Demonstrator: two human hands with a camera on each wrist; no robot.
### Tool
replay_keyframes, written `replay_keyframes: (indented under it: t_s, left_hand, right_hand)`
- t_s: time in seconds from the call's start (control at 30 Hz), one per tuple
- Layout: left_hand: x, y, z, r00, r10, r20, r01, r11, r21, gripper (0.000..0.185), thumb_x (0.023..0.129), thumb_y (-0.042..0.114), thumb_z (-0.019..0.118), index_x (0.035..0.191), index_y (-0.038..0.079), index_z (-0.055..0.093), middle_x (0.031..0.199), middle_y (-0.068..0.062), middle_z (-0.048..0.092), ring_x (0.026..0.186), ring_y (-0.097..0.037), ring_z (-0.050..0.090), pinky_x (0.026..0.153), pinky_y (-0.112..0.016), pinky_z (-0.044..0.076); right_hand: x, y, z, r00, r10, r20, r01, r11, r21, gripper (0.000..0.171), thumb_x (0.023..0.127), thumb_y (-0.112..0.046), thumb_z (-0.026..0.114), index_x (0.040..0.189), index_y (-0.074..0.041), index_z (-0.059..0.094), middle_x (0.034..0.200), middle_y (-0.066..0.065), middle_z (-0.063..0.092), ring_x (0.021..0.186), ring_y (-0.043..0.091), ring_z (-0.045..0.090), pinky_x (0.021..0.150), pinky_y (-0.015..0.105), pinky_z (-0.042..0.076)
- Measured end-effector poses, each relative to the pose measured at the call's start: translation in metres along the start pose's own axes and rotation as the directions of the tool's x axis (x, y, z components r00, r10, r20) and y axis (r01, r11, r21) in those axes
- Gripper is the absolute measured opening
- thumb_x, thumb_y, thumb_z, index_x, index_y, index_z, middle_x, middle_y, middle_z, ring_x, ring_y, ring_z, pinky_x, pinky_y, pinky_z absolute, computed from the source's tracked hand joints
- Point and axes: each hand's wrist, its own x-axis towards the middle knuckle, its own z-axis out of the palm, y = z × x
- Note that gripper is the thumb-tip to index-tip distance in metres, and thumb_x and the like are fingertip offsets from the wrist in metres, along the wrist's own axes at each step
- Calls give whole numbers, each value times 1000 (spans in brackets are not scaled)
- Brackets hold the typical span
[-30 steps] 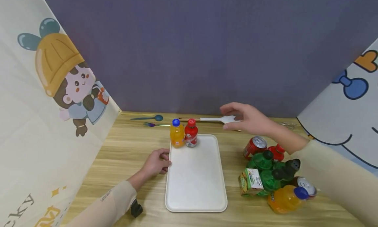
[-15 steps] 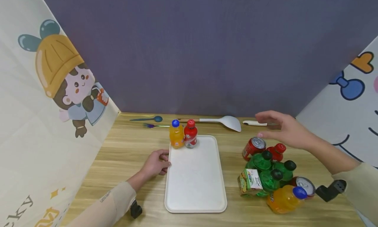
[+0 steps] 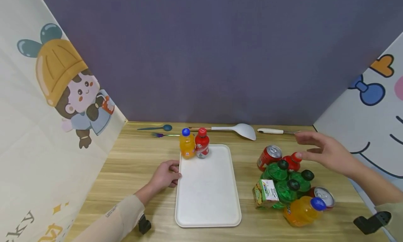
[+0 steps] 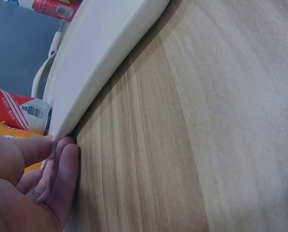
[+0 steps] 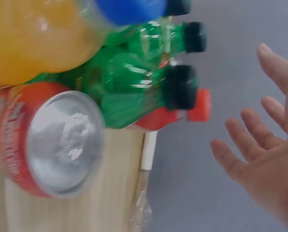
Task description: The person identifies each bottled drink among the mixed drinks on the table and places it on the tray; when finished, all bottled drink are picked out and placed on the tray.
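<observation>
Right hand (image 3: 325, 152): fingers spread, holding nothing, just above the red-capped bottle (image 3: 291, 161) at the far side of the drinks pile, right of the tray (image 3: 207, 200).
Left hand (image 3: 165, 175): fingers loosely curled against the tray's left rim.
Handling: bottle probably light, smooth, slippery; grasp its body.
Hidden: its body, under green bottles (image 3: 283, 184).

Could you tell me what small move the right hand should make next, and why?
Probably lower the right hand onto the red-capped bottle and curl the fingers round it: the hand hovers open just beside its cap, while the left hand rests at the tray edge.
</observation>
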Motion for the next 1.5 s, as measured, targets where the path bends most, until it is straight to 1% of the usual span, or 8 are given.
replay_keyframes:
  t_s: [0.37,0.63,0.8,0.93,1.03,1.2,1.37,1.5]
  left_hand:
    - [0,1,1,1000,-5,-6,5,1000,-7,57,90,-6,71,145,1,54,103,-13,62,63,-22,66,54,-37,64]
    - [1,1,1,1000,5,-7,-5,1000,10,58,90,-5,71,145,2,53,104,-14,63,64,-23,67,54,-36,64]
    - [1,2,1,1000,4,-7,-4,1000,7,58,90,-5,71,145,2,53,104,-13,63,64,-23,67,55,-37,65]
    - [0,1,1,1000,2,-7,-2,1000,5,58,90,-6,71,145,2,53,104,-14,63,64,-23,67,55,-37,65]
    - [0,0,0,1000,9,-9,-9,1000,3,58,90,-6,71,145,1,53,103,-14,63,64,-23,67,54,-37,64]
    - [0,-3,0,1000,17,-10,-17,1000,-7,58,89,-6,72,144,0,54,103,-14,63,63,-23,66,54,-37,64]
    - [0,-4,0,1000,19,-8,-19,1000,-13,59,89,-6,71,145,0,53,102,-14,63,62,-23,67,54,-37,64]
    - [1,-3,0,1000,16,-9,-16,1000,-8,59,90,-6,71,145,1,53,103,-14,63,63,-23,67,55,-37,65]
  right_hand:
    - [-17,36,9,988,141,66,-141,990,-4,63,95,-30,76,147,-7,49,141,21,57,108,-18,47,80,13,54]
    - [-20,46,15,984,159,85,-162,987,24,60,96,-29,74,145,-5,49,140,23,57,106,-18,49,79,16,58]
    - [-30,48,14,979,180,93,-184,982,45,57,98,-27,71,145,-4,49,140,24,57,106,-17,52,78,17,59]
    - [-41,48,13,973,203,106,-211,975,70,51,100,-24,68,144,-6,50,136,12,61,107,-12,58,78,19,61]
    - [-47,47,13,972,196,132,-209,974,86,48,101,-23,68,143,-5,52,134,10,63,108,-8,60,78,21,61]
    - [-55,46,17,960,202,195,-229,965,127,46,101,-23,67,142,-7,53,139,23,59,110,-9,58,81,22,61]
    - [-61,48,23,952,205,226,-242,958,151,46,101,-21,67,142,-7,53,141,19,58,111,-15,52,82,22,59]
    - [-64,50,28,957,183,223,-224,959,174,46,100,-19,68,142,-6,54,139,16,58,111,-13,54,81,24,61]
